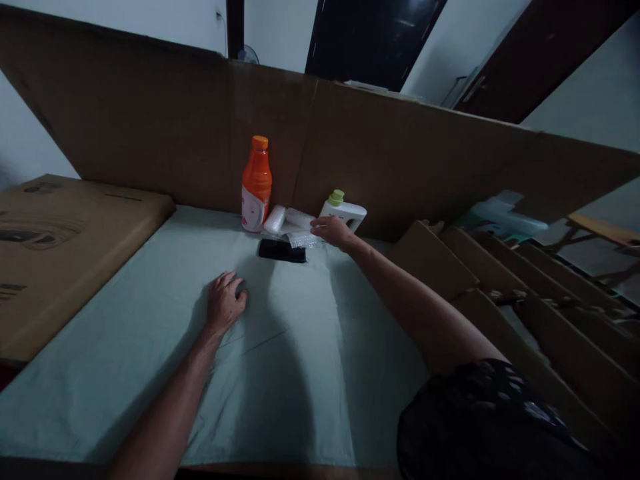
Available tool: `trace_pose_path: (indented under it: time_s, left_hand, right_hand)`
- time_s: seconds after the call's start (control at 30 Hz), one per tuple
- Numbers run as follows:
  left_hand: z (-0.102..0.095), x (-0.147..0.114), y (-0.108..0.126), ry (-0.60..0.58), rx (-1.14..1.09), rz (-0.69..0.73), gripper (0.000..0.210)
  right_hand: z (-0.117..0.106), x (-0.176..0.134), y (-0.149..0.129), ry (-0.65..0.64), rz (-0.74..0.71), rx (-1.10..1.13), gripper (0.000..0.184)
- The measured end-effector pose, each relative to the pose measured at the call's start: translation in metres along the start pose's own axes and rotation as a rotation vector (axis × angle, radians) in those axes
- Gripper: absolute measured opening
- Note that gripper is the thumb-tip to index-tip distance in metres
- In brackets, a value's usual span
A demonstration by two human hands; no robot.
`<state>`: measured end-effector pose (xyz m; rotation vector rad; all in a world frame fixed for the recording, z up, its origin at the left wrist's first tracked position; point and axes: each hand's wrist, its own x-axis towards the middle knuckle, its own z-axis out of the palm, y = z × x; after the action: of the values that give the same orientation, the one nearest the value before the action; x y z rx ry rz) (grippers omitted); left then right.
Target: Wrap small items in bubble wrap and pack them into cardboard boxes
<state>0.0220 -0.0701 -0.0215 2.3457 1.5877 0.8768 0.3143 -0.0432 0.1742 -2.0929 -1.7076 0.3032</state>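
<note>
My left hand (226, 301) rests on the pale green cloth (150, 320), fingers loosely bent and apart, with nothing in it. Farther out, my right hand (333, 232) reaches in front of a white bottle with a green cap (356, 213). Its fingers stretch left to the edge of some clear bubble wrap (300, 227); whether they touch it I cannot tell. A black smartphone (282, 251) lies flat just in front of the wrap. Left of the wrap, an orange bottle with a white label (257, 183) stands upright.
A tall cardboard panel (165, 133) closes off the back of the table. A large flat cardboard box (75, 247) lies along the left side. Cardboard dividers (440, 260) stand at the right, with a translucent bluish plastic item (505, 213) behind them.
</note>
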Motion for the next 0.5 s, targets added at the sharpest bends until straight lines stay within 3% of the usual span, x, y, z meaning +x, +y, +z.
trace_pose_path:
  time_s: [0.07, 0.13, 0.23, 0.3, 0.4, 0.5]
  left_hand:
    - [0.0, 0.0, -0.001, -0.005, -0.007, -0.003, 0.035]
    - [-0.003, 0.001, -0.003, -0.017, -0.022, 0.006, 0.035]
    - [-0.01, 0.0, -0.005, -0.038, -0.06, 0.038, 0.034]
    - [-0.014, -0.001, -0.006, -0.038, -0.091, 0.064, 0.034]
    - [-0.015, -0.002, -0.009, -0.003, -0.125, 0.09, 0.035]
    - [-0.012, -0.001, -0.014, -0.075, -0.091, 0.063, 0.038]
  right_hand:
    - [-0.011, -0.011, 0.004, -0.048, -0.021, 0.004, 0.029]
    - [-0.038, -0.032, 0.012, -0.081, -0.052, -0.002, 0.029]
    - [-0.099, -0.081, 0.036, -0.094, -0.118, 0.006, 0.028]
    - [-0.145, -0.123, 0.06, -0.021, -0.09, 0.007, 0.028]
    - [-0.21, -0.193, 0.107, 0.194, 0.152, -0.044, 0.028]
    - [-0.253, -0.267, 0.161, 0.354, 0.439, -0.073, 0.026]
